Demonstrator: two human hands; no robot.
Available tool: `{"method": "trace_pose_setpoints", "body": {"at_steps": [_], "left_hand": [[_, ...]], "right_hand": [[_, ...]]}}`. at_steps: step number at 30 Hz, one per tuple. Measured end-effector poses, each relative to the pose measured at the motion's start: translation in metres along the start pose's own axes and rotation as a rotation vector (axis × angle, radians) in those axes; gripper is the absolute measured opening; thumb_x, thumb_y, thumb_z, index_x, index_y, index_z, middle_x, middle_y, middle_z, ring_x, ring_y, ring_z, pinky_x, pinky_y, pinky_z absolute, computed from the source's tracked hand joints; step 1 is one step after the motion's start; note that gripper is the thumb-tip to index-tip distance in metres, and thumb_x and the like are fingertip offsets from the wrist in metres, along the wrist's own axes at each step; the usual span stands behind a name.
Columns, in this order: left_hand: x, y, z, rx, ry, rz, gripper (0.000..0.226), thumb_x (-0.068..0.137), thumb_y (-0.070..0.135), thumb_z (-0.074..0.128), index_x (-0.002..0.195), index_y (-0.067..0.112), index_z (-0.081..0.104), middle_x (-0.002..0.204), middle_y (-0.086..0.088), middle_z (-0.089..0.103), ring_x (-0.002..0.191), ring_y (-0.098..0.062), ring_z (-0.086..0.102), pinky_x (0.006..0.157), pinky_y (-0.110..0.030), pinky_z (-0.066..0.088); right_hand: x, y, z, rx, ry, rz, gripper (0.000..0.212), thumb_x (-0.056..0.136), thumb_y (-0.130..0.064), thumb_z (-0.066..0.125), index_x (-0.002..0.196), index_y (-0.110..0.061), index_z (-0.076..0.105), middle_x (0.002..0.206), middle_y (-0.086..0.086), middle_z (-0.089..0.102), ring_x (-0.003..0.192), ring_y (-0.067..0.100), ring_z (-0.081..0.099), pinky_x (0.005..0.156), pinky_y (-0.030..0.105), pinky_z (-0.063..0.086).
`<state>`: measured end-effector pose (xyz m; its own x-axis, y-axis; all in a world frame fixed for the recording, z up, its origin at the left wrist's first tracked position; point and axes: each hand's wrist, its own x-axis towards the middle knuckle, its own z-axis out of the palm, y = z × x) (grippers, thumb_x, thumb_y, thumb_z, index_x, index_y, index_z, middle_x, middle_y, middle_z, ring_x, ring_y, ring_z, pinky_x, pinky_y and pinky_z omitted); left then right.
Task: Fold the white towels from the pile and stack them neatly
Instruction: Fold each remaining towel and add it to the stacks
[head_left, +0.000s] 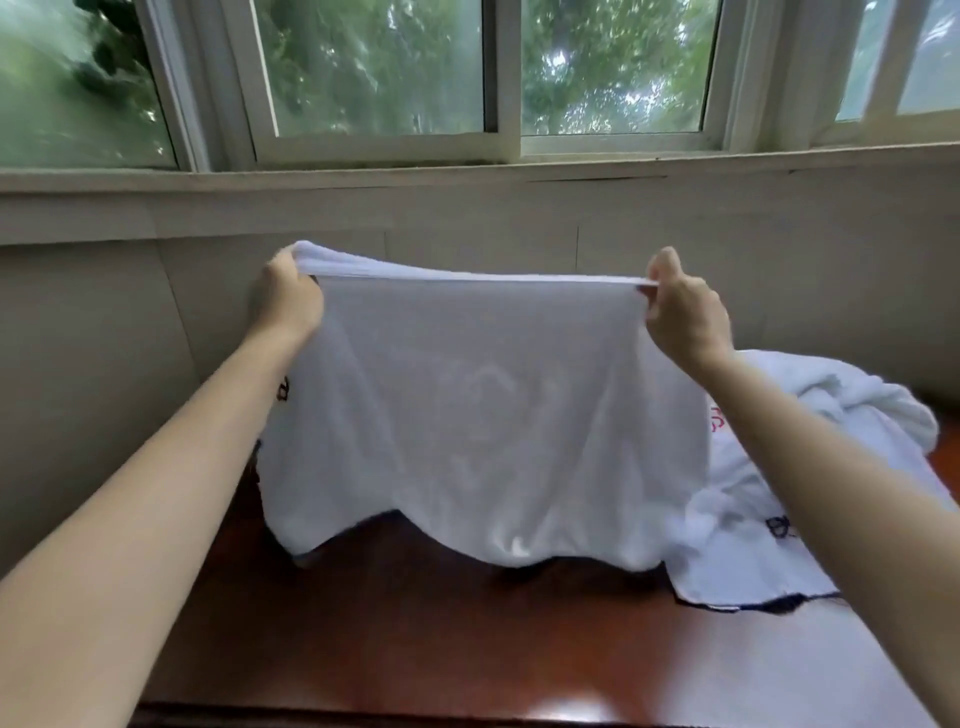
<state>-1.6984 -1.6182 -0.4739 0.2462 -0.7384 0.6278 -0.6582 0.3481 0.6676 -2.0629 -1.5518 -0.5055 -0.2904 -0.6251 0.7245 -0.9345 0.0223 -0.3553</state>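
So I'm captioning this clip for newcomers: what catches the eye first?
A white towel held up mid-frame, stretched by its top edge between the left hand and right hand. To the right, a rumpled pile lies on the wooden table. Behind, windows show green trees.

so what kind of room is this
Probably a room in a home or guesthouse, used for laundry: sliding windows onto trees, a polished wooden table against the wall, and a pile of white towels beside the one being folded.
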Motion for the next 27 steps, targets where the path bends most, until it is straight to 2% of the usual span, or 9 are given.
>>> {"method": "trace_pose_setpoints", "body": {"at_steps": [3, 7, 11, 13, 14, 17, 20, 23, 27], "left_hand": [[0.013, 0.02, -0.03, 0.043, 0.111, 0.081, 0.037, 0.089, 0.006, 0.036, 0.116, 0.004, 0.06, 0.117, -0.025, 0.061, 0.109, -0.042, 0.055, 0.089, -0.042, 0.046], [-0.018, 0.007, -0.075, 0.263, -0.082, 0.184, 0.049, 0.065, 0.023, 0.036, 0.095, -0.002, 0.067, 0.099, -0.028, 0.065, 0.093, -0.04, 0.058, 0.073, -0.036, 0.041], [-0.073, -0.055, -0.09, 0.588, -0.987, -0.03, 0.015, 0.081, 0.018, 0.059, 0.074, 0.005, 0.062, 0.077, -0.006, 0.065, 0.067, -0.01, 0.061, 0.063, -0.023, 0.04], [-0.105, -0.083, -0.081, 0.785, -1.383, -0.197, 0.008, 0.081, 0.017, 0.064, 0.089, 0.015, 0.065, 0.092, -0.002, 0.063, 0.074, -0.01, 0.062, 0.064, -0.02, 0.044], [-0.117, -0.096, -0.073, 0.867, -1.472, -0.263, 0.027, 0.083, 0.019, 0.065, 0.11, 0.02, 0.064, 0.107, -0.002, 0.06, 0.086, -0.014, 0.062, 0.07, -0.022, 0.048], [-0.144, -0.119, -0.044, 0.933, -1.393, -0.2, 0.054, 0.09, 0.023, 0.059, 0.141, 0.029, 0.042, 0.13, 0.0, 0.046, 0.114, -0.019, 0.051, 0.091, -0.026, 0.049], [-0.173, -0.137, -0.01, 0.762, -1.227, -0.099, 0.051, 0.099, 0.036, 0.043, 0.147, 0.022, 0.033, 0.152, -0.003, 0.033, 0.137, -0.021, 0.035, 0.11, -0.028, 0.029], [-0.203, -0.161, 0.007, 0.73, -1.051, -0.121, 0.055, 0.101, 0.049, 0.026, 0.152, 0.029, 0.018, 0.16, -0.003, 0.013, 0.145, -0.025, 0.016, 0.115, -0.042, 0.017], [-0.205, -0.188, 0.003, 0.807, -0.93, -0.3, 0.064, 0.096, 0.063, 0.015, 0.152, 0.035, 0.005, 0.161, -0.002, 0.002, 0.145, -0.036, 0.008, 0.115, -0.049, 0.011]], "right_hand": [[0.03, -0.017, -0.046, 0.227, 0.016, -0.107, 0.014, 0.094, -0.007, 0.049, 0.097, -0.002, 0.061, 0.079, 0.015, 0.06, 0.074, 0.023, 0.054, 0.067, 0.031, 0.039], [-0.008, -0.014, -0.07, 0.58, -0.398, -0.12, 0.027, 0.094, 0.003, 0.051, 0.071, -0.009, 0.057, 0.048, -0.018, 0.046, 0.046, -0.006, 0.038, 0.048, 0.008, 0.032], [-0.079, 0.01, -0.044, 0.508, -1.131, -0.049, 0.023, 0.09, -0.029, 0.057, 0.073, -0.016, 0.067, 0.063, -0.01, 0.054, 0.063, 0.006, 0.046, 0.057, 0.016, 0.037], [-0.109, 0.017, -0.019, 0.412, -1.447, 0.098, 0.035, 0.083, -0.045, 0.054, 0.094, -0.018, 0.073, 0.076, 0.0, 0.065, 0.067, 0.017, 0.056, 0.063, 0.019, 0.045], [-0.124, 0.017, -0.005, 0.392, -1.516, 0.155, 0.041, 0.085, -0.046, 0.052, 0.104, -0.015, 0.07, 0.083, 0.006, 0.068, 0.066, 0.021, 0.062, 0.063, 0.02, 0.049], [-0.163, 0.01, 0.05, 0.325, -1.265, 0.205, 0.032, 0.096, -0.034, 0.051, 0.096, -0.007, 0.069, 0.08, 0.011, 0.068, 0.066, 0.025, 0.066, 0.061, 0.026, 0.052], [-0.192, 0.009, 0.089, -0.003, -0.939, -0.102, 0.025, 0.097, -0.029, 0.05, 0.11, -0.014, 0.065, 0.105, 0.007, 0.066, 0.102, 0.025, 0.061, 0.081, 0.027, 0.042], [-0.214, 0.017, 0.108, -0.211, -0.872, -0.242, 0.031, 0.097, -0.039, 0.046, 0.12, -0.02, 0.056, 0.121, 0.006, 0.055, 0.118, 0.023, 0.048, 0.093, 0.028, 0.033], [-0.212, 0.023, 0.118, -0.354, -0.87, -0.15, 0.045, 0.097, -0.051, 0.035, 0.113, -0.015, 0.057, 0.124, 0.009, 0.054, 0.111, 0.027, 0.056, 0.087, 0.034, 0.042]]}}
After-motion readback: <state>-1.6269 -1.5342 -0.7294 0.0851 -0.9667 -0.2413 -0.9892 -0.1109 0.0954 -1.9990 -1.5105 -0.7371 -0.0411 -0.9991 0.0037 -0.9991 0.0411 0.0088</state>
